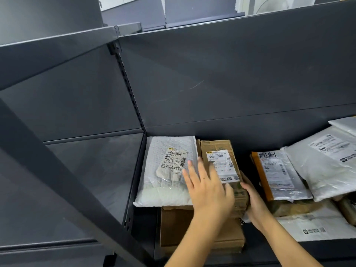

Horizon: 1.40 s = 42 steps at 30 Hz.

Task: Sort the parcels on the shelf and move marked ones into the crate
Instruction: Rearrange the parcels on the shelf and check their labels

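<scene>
– Progress so far?

– Early, by my reading. Parcels lie along the dark grey metal shelf (231, 83), and no crate shows anywhere in view, so I cannot say whether anything has gone into one.

– What are the hands doing?

– The left hand (208, 187) lies flat, fingers straight and spread, across the seam between a white bubble-wrap mailer (165, 176) and a brown cardboard box with a white printed label (217, 145). The right hand (254, 201) is laid along that box's right side, fingers straight against it rather than curled round. Neither hand grips anything. It looks like the box being squared up against the mailer.

– Any marked ones?

– One likely candidate: an orange-edged parcel with black handwriting (273, 170) across its top, near the box on the right but apart from it (the printed labels are too small to read). It sits on its pile with no hand on it. A pale grey plastic mailing bag (327, 170) lies just beside it, touching its right edge.

– And underneath?

– A flat brown carton (177, 224) carries the mailer and the box.

– What's left, then?

– Nearly all of it, I'd judge: finish ordering the row, lift out the handwritten parcel, and find the crate.
</scene>
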Each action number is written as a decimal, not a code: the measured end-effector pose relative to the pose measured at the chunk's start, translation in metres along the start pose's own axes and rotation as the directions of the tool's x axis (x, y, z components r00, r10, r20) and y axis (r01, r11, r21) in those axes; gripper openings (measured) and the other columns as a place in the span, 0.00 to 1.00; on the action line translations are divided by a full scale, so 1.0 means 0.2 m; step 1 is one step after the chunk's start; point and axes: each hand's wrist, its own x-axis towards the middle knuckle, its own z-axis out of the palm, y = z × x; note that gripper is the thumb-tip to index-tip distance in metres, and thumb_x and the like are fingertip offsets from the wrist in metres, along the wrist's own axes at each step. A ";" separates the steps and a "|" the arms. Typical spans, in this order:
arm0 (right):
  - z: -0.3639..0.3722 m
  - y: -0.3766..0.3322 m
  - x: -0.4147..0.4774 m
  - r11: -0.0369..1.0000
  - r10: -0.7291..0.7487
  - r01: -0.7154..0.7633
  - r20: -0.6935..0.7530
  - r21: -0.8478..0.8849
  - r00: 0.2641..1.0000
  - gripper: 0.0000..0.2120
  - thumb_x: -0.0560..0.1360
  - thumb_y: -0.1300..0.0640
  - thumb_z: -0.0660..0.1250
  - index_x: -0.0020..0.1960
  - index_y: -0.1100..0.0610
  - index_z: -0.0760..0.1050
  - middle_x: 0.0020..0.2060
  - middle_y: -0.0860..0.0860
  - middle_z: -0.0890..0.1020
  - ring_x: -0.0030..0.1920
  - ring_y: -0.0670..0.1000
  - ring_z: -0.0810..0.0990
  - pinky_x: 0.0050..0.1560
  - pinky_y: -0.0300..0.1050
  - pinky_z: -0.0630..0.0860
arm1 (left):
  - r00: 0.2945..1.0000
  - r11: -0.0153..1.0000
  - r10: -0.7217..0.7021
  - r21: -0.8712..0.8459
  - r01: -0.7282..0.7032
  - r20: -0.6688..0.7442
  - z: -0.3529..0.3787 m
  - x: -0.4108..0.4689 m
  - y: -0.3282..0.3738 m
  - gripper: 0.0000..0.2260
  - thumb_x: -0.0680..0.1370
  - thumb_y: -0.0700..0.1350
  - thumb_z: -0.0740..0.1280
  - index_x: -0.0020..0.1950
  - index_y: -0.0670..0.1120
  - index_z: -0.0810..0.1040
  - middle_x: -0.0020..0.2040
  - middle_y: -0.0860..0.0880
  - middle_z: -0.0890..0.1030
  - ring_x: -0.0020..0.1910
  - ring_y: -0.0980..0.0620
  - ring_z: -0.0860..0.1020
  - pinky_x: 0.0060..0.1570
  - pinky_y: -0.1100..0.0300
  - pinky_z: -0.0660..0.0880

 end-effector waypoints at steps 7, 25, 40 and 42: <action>0.16 -0.01 -0.02 0.994 0.015 0.004 0.178 -0.107 0.984 0.37 0.57 0.33 0.73 0.64 0.39 0.69 0.60 0.41 0.78 0.60 0.42 0.76 0.54 0.41 0.72 | 0.957 0.998 -0.042 0.049 0.029 0.287 0.03 0.00 -0.10 0.32 0.78 0.54 0.55 0.78 0.43 0.50 0.78 0.38 0.43 0.76 0.36 0.39 0.72 0.41 0.34; -0.18 0.09 -0.06 0.934 0.050 -0.141 -0.271 -0.329 0.961 0.14 0.80 0.59 0.57 0.65 0.56 0.69 0.59 0.54 0.77 0.58 0.54 0.75 0.48 0.45 0.71 | 0.914 0.924 0.381 -0.092 -0.371 0.142 0.17 -0.13 0.15 0.24 0.69 0.54 0.57 0.62 0.49 0.75 0.65 0.46 0.76 0.67 0.44 0.73 0.68 0.47 0.67; -0.41 0.25 0.08 0.882 0.464 -0.428 -0.201 0.198 0.863 0.11 0.80 0.62 0.54 0.51 0.59 0.75 0.45 0.55 0.81 0.47 0.50 0.78 0.43 0.42 0.72 | 0.821 0.935 0.355 -0.184 -0.304 0.447 0.65 -0.13 0.24 0.22 0.68 0.51 0.58 0.56 0.48 0.83 0.55 0.52 0.82 0.57 0.50 0.81 0.54 0.60 0.77; -0.42 0.28 0.12 0.866 0.472 -0.392 -0.250 0.311 0.845 0.09 0.79 0.60 0.57 0.49 0.59 0.76 0.41 0.55 0.83 0.43 0.50 0.81 0.42 0.42 0.75 | 0.796 0.949 0.317 -0.168 -0.269 0.516 0.64 -0.11 0.24 0.22 0.66 0.52 0.54 0.49 0.52 0.85 0.48 0.56 0.83 0.49 0.55 0.83 0.46 0.65 0.79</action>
